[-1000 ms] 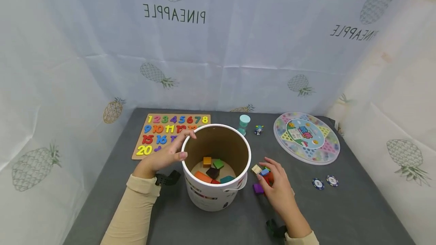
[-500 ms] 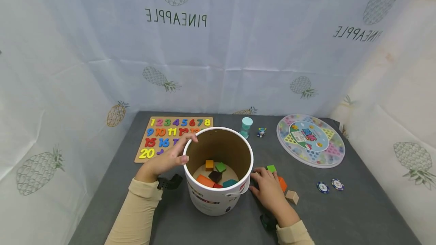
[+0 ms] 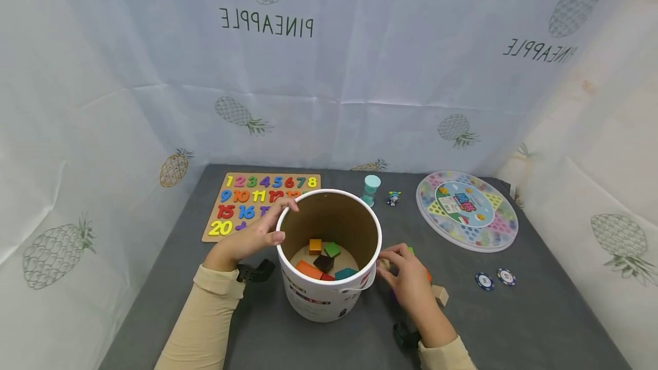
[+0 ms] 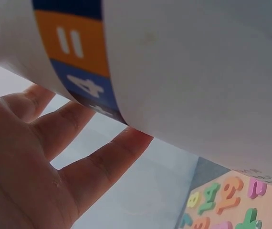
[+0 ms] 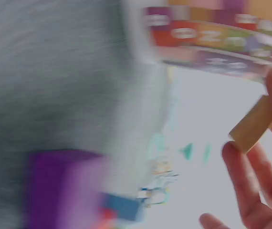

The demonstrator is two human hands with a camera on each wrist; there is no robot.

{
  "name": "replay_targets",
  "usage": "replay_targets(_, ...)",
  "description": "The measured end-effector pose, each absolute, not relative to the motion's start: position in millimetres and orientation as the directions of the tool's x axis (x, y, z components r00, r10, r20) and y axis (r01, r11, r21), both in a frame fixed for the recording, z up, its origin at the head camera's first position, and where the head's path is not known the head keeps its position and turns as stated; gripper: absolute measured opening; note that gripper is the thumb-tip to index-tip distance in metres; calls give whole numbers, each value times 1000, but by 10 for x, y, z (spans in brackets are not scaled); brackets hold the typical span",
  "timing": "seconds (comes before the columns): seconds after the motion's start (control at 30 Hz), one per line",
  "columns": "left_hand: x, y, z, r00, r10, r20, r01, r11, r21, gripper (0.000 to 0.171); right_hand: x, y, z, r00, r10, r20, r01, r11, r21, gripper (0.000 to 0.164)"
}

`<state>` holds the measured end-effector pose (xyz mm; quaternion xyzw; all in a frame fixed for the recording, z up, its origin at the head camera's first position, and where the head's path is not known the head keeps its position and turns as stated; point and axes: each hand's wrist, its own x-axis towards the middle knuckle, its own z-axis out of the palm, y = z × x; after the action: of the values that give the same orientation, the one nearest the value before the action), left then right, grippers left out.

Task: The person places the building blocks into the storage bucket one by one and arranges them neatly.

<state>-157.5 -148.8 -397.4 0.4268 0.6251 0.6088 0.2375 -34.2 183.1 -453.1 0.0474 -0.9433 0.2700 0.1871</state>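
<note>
My left hand (image 3: 252, 240) holds the rim of a white bucket (image 3: 313, 301), fingertips over the edge; in the left wrist view its fingers (image 4: 112, 160) lie against the printed wall. Inside the bucket are several coloured blocks, among them an orange-yellow cube (image 3: 315, 246), a green block (image 3: 332, 250) and a dark block (image 3: 324, 264). At the bucket's right side, my right hand (image 3: 411, 281) pinches a plain wooden block (image 5: 253, 124) between thumb and fingers. Under and beside that hand lie a purple block (image 5: 62, 191), a blue block (image 5: 121, 206) and another plain wooden block (image 3: 440, 294).
A number puzzle board (image 3: 221, 201) lies behind the left hand. Behind the bucket stand a teal hourglass (image 3: 370, 189) and a small figurine (image 3: 393, 198). At the right are a round game board (image 3: 465, 210) and two poker chips, one nearer (image 3: 484, 281) and one farther (image 3: 506, 277).
My right hand has moved left from above the loose blocks to the bucket's side and now pinches a plain wooden block. The left hand keeps its place on the rim.
</note>
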Motion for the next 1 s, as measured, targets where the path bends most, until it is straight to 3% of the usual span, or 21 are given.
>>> replay_targets(0.27, -1578, -1490, -3973, -527, 819, 228, 250, -107, 962, 61, -289, 1811, -3891, -763, 164, 625, -253, 814, -523, 41)
replay_targets(0.4, -1572, -1492, -3969, -529, 820, 218, 252, -94, 963, 60, -233, 1698, -3581, -655, 148, 741, -490, 663, -565, 44)
replay_targets(0.5, -1570, -1500, -3971, -531, 818, 221, 254, -95, 962, 60, -236, 1521, -3459, -602, -13, 799, -670, 553, -496, 40)
replay_targets(0.6, -1568, -1511, -3978, -536, 814, 226, 251, -102, 963, 60, -283, 1358, -3471, -635, -217, 742, -710, 541, -450, 23)
replay_targets(0.67, -1566, -1503, -3985, -531, 817, 224, 242, -107, 964, 60, -307, 1296, -3524, -669, -281, 688, -696, 562, -447, 13)
replay_targets(0.77, -1563, -1482, -3980, -527, 821, 219, 241, -103, 965, 59, -322, 1273, -3605, -705, -286, 649, -663, 588, -462, 16)
replay_targets(1.0, -1573, -1488, -3973, -532, 818, 219, 250, -95, 964, 63, -344, 1280, -3675, -694, -269, 668, -681, 549, -486, 20)
